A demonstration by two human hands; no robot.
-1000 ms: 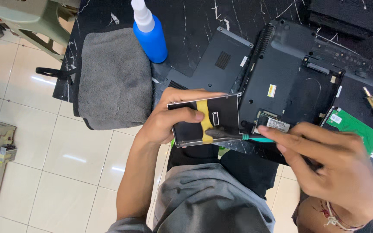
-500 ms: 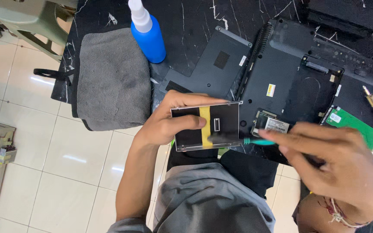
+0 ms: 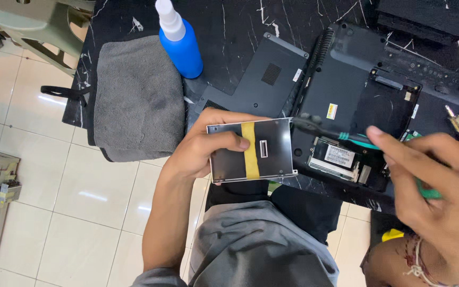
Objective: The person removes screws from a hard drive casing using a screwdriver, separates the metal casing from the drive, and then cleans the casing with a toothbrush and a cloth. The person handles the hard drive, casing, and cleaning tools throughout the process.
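Head view: left hand [image 3: 200, 151] grips drive caddy [image 3: 253, 150], flat, long axis sideways; right hand [image 3: 442, 196] holds screwdriver [image 3: 346, 137].

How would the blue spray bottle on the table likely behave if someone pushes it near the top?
The blue spray bottle stands upright, tall on a narrow base, so it would probably tip rather than slide. Its smooth plastic body looks stiff and perhaps slippery. The grey towel lies close beside it and might soften a fall on that side.

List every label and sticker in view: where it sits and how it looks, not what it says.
Yellow strip: a band across the drive in the left hand.
Small white label: upright rectangle beside the strip.
Yellow-and-white sticker: small rectangle on the laptop base.
White label: on the module in the open bay, printed.
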